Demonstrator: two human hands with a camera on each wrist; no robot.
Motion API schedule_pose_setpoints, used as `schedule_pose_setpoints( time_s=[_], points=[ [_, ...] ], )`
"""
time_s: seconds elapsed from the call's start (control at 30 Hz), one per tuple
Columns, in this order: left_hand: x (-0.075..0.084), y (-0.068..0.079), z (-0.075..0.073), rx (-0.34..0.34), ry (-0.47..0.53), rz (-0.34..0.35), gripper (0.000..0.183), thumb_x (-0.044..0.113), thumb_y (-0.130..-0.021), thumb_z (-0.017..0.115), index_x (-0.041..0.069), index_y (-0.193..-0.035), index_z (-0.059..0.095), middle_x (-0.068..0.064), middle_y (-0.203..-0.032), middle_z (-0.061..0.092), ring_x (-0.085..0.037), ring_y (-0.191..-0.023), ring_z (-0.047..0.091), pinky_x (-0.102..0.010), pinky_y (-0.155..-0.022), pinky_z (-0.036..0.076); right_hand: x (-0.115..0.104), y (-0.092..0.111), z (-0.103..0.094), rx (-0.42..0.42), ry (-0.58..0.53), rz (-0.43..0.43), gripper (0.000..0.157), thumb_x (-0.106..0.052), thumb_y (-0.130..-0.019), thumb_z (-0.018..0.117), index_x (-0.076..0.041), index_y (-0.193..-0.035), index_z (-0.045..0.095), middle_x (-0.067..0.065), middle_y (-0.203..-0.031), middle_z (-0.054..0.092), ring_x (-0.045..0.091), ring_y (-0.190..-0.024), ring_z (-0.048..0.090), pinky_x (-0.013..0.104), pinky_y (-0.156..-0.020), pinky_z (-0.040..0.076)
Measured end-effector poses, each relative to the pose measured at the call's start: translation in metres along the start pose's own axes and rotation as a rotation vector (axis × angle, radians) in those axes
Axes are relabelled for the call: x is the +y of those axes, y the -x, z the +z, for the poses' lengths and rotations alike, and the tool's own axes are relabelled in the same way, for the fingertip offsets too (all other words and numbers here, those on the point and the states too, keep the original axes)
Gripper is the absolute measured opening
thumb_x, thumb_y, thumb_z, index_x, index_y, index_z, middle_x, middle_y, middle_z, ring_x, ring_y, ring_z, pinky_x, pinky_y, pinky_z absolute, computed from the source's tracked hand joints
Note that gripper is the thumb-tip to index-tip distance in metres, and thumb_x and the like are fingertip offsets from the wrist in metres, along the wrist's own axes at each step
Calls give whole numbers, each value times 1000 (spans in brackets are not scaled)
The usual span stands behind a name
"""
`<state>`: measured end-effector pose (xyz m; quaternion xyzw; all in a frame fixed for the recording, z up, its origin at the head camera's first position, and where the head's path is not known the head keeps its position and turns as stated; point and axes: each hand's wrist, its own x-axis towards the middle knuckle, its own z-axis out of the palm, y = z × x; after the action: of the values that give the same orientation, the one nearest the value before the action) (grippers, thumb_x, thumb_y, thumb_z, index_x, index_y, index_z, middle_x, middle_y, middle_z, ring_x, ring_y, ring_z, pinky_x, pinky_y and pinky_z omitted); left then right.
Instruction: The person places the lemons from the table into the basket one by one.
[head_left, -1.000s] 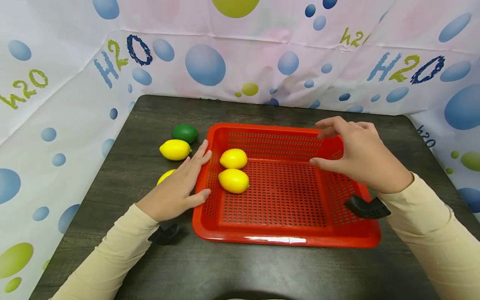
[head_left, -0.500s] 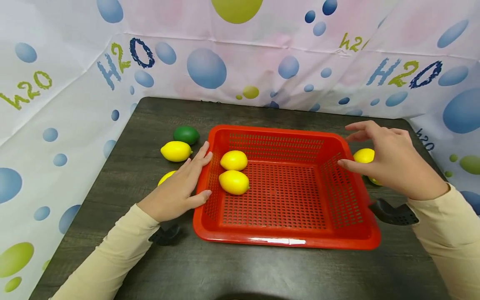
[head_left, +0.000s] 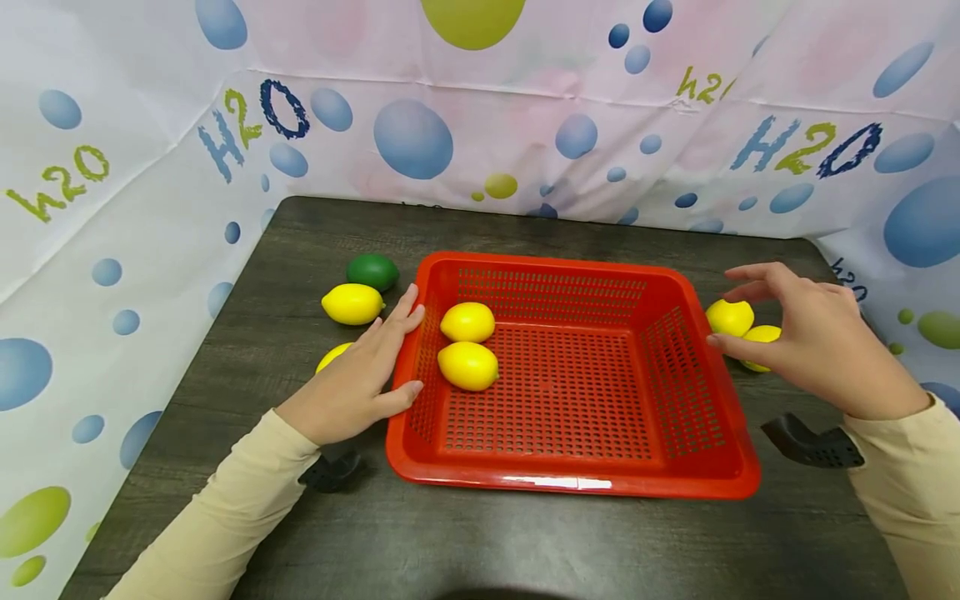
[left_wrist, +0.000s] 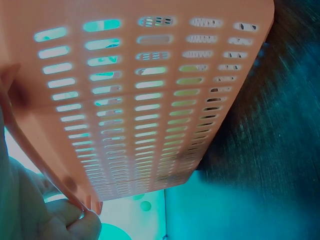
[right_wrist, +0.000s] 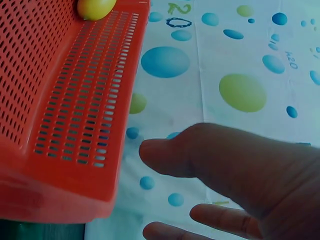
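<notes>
A red perforated plastic basket (head_left: pixel 547 392) sits on the dark table, with two yellow lemons inside at its left: one lemon (head_left: pixel 467 322) behind and another lemon (head_left: pixel 468 366) in front. My left hand (head_left: pixel 352 379) lies with straight fingers along the basket's left rim, also seen at the lower left of the left wrist view. Over the table right of the basket, my right hand (head_left: pixel 817 342) hovers with thumb and fingers spread, holding nothing. Beneath its fingers are two more lemons, a nearer-to-basket lemon (head_left: pixel 729 317) and a lemon (head_left: pixel 761 348) partly covered by the thumb.
Left of the basket lie a dark green fruit (head_left: pixel 372 272), a lemon (head_left: pixel 352 303) and a lemon (head_left: pixel 332 356) mostly hidden by the left hand. A patterned white curtain (head_left: pixel 510 100) hangs behind the table (head_left: pixel 480 542).
My right hand has moved rightward from above the basket's right end to over the lemons beyond it, bringing them into view. The left hand stays on the rim.
</notes>
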<state>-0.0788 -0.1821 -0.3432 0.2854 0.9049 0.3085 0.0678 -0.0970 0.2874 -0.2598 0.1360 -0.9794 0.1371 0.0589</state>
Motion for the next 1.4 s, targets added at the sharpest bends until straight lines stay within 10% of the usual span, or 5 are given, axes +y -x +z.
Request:
schedule_pose_setpoints(
  time_s=[0.23, 0.63, 1.0, 1.23, 1.4],
  points=[
    [1, 0, 0, -1, -2, 2, 84, 27, -100, 58, 3, -165, 11, 1, -172, -10, -22, -158, 6, -55, -126, 11, 16, 7, 1, -9, 4, 52, 74, -20, -83, 85, 10, -139, 47, 40, -116, 63, 33, -64, 52, 73, -90, 25],
    [0, 0, 0, 6, -4, 4, 84, 26, -99, 59, 3, -165, 11, 1, -173, -10, -22, -158, 7, -55, -126, 11, 31, 15, -2, -32, -9, 140, 77, -27, -87, 84, 11, -142, 44, 40, -121, 60, 24, -57, 51, 38, -57, 40],
    [1, 0, -1, 1, -3, -6, 84, 25, -100, 59, 3, -165, 10, 0, -173, -10, -23, -158, 7, -56, -125, 11, 38, 18, -1, -28, 1, 166, 77, -29, -88, 83, 11, -141, 44, 41, -121, 59, 23, -54, 46, 32, -52, 39],
    [1, 0, -1, -4, 1, -9, 84, 26, -100, 58, 3, -165, 10, 1, -172, -10, -23, -158, 6, -56, -125, 10, 43, 20, 2, -25, -4, 147, 75, -30, -90, 81, 13, -140, 43, 42, -121, 59, 23, -57, 44, 71, -83, 25],
    [1, 0, -1, -3, 5, -4, 84, 26, -100, 58, 3, -165, 10, 1, -172, -10, -22, -158, 6, -56, -125, 10, 48, 21, 6, -22, 4, 162, 75, -31, -90, 81, 13, -138, 44, 43, -119, 59, 28, -58, 46, 77, -85, 22]
  ],
)
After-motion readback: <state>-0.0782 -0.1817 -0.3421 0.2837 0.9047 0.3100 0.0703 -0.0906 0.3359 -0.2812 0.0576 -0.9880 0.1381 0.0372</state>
